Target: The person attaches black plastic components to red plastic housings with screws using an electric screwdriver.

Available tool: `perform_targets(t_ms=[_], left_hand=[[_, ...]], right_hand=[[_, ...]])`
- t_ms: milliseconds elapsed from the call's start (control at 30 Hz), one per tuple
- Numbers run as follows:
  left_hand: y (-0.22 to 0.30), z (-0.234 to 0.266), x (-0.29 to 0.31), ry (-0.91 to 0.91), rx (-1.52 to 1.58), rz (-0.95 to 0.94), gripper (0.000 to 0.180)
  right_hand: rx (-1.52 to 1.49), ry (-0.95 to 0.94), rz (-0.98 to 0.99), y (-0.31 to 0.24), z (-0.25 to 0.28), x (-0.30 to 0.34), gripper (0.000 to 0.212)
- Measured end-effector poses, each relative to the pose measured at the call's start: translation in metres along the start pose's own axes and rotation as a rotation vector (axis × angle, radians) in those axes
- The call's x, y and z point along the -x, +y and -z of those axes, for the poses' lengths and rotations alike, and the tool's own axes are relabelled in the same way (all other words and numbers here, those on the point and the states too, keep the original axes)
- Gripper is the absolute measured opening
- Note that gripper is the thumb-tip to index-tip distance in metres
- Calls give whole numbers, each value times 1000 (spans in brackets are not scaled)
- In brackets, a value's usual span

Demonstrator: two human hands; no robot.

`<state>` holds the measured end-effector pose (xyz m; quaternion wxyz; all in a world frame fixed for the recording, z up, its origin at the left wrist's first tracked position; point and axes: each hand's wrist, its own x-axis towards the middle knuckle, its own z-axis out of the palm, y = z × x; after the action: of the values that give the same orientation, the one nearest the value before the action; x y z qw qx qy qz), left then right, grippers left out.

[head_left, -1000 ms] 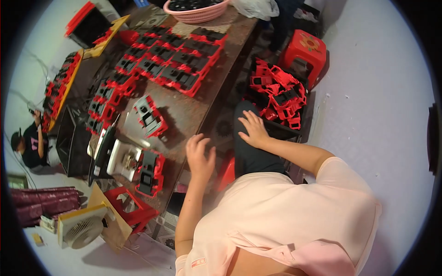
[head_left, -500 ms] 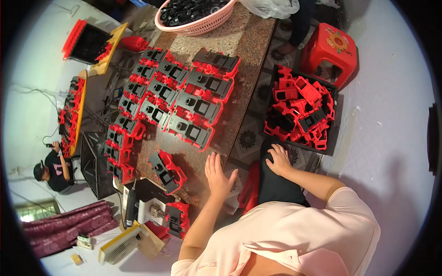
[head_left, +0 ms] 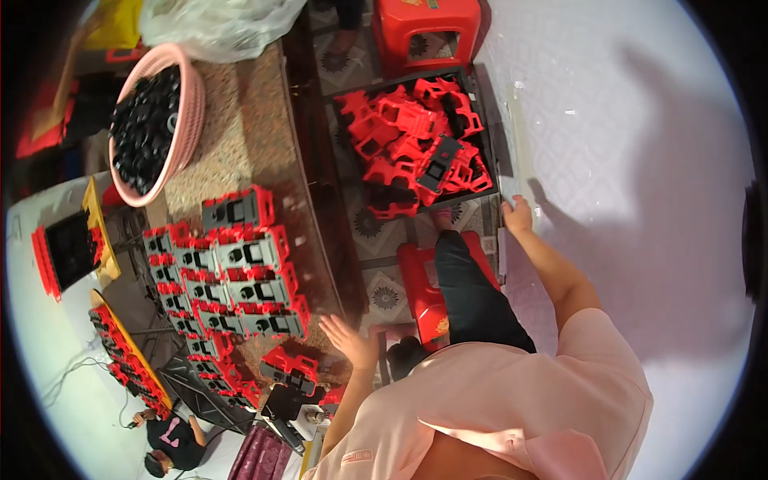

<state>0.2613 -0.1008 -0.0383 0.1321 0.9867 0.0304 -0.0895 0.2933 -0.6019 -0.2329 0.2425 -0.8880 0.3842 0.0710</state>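
Note:
My left hand (head_left: 352, 342) is held at the near edge of the stone-topped table (head_left: 264, 120), fingers stretched out and holding nothing. Left of it lies a single red plastic frame with a dark grey plate (head_left: 288, 370). Rows of similar red-and-grey assemblies (head_left: 256, 290) cover the table beyond. My right hand (head_left: 518, 216) reaches out beside the near right corner of a black crate (head_left: 494, 180) on the floor, its fingers apart and nothing visible in them. Loose red plastic frames (head_left: 408, 116) fill the crate, with one grey-plated piece (head_left: 438, 164) on top.
A pink basket of black round parts (head_left: 188, 112) and a clear plastic bag (head_left: 220, 28) stand at the table's far end. Red stools (head_left: 428, 36) are beyond the crate and by my leg. The wall (head_left: 576, 160) runs along the right. Another person (head_left: 172, 440) works at far left.
My right hand has left my thigh and stretched forward to the crate's corner. My left hand stays spread by the table edge. The view has turned toward the right.

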Motion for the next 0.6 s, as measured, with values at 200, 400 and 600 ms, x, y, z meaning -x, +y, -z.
perform_targets(t_ms=[200,400,600], left_hand=[[129,22,-71,-205,214,-263,72],[101,-132,-200,-114,465,24,59],[57,-283,-339,-106,770,638,53]], right_hand=[[63,-208,-331,45,9,-102,53],[-122,-324,-106,-23,-35,-177,51],[-108,-210,-42,-13,-105,-235,42]])
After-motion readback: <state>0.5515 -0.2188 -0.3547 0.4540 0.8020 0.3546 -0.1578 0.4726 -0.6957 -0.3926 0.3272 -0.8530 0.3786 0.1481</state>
